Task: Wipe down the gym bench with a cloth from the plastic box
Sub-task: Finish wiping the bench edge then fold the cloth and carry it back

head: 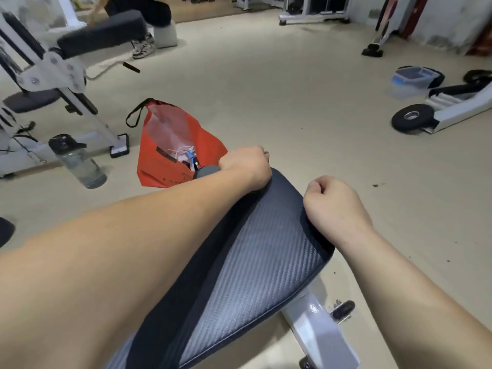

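The gym bench [255, 265] fills the lower middle, with a dark textured pad on a white metal frame. My left hand [246, 166] is curled over the pad's far left corner and grips its edge. On the pad's right edge my right hand [336, 206] is closed, fingers wrapped around the rim. The clear plastic box [411, 82] with a blue-clipped lid stands on the floor at the far right, well away from both hands. No cloth is visible in either hand or on the bench.
A red bag [173, 153] lies open on the floor just past my left hand, and a dark water bottle [77, 161] stands left of it. A white exercise machine [53, 75] is at left. Weight plates [412, 118] lie near the box. A person sits at the back [143, 25].
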